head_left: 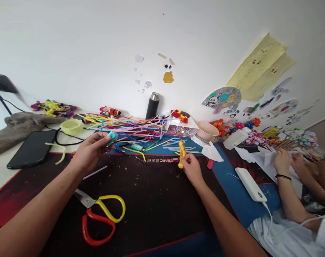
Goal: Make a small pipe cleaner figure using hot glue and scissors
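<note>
In my left hand (pixel 94 148) is a small teal object (pixel 112 137), pinched between thumb and fingers above the back edge of the dark mat; its exact kind is unclear. My right hand (pixel 191 167) grips a slim yellow figure (pixel 182 153) with orange on its upper part, held upright. Scissors (pixel 93 203) with one yellow and one red handle lie on the mat at the lower left, their blade tips hidden behind my left forearm. Behind both hands spreads a heap of coloured pipe cleaners (pixel 135 125). A small teal block (pixel 137 147) lies in front of that heap.
A phone (pixel 31 150), driftwood (pixel 23 128) and a yellow-green tape roll (pixel 71 126) are at the left. A black thermos (pixel 152 107) stands by the wall. To the right are a pink bowl (pixel 207 131), a white power bank (pixel 250 184) and another person's hands (pixel 283 160) over paper.
</note>
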### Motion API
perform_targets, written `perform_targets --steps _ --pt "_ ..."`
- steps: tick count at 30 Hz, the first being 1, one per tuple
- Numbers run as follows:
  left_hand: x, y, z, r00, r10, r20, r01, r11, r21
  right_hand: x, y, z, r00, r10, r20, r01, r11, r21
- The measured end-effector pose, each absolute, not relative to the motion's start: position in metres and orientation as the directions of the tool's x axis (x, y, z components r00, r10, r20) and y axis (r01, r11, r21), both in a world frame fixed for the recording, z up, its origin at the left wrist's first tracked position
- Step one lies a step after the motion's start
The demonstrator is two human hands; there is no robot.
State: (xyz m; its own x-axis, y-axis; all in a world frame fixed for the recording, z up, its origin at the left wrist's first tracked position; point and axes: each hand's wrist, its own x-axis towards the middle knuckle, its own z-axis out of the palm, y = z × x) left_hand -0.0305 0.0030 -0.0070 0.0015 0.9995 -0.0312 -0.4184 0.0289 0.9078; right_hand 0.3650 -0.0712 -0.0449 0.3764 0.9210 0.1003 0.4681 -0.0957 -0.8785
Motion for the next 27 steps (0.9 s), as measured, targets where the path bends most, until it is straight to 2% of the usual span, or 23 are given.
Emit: perform_targets --steps 5,10,14,19,27 --pt "-0.030 0.003 -0.007 0.003 0.999 -0.035 -0.407 0.033 0.913 0.332 -0.093 -0.057 0.265 0.959 0.103 0.529 -0.055 -0.847" --pt "-0.030 0.003 -0.007 0.006 1.000 -0.025 -0.402 0.025 0.915 0.294 -0.092 -0.056 0.072 0.997 0.041 0.607 -0.012 -0.795" --pt "-0.029 0.003 -0.006 0.006 1.000 -0.019 -0.381 0.020 0.924 0.275 -0.072 -0.043 0.043 0.997 0.057 0.660 0.015 -0.751" --pt "-0.028 0.000 -0.003 -0.008 0.999 -0.035 -0.355 0.030 0.934 0.270 -0.057 -0.022 0.002 0.999 0.042 0.814 0.023 -0.581" --pt "-0.023 -0.004 0.002 -0.002 0.999 -0.032 -0.297 0.030 0.954 0.307 -0.063 -0.011 0.114 0.992 0.054 0.838 -0.067 -0.541"
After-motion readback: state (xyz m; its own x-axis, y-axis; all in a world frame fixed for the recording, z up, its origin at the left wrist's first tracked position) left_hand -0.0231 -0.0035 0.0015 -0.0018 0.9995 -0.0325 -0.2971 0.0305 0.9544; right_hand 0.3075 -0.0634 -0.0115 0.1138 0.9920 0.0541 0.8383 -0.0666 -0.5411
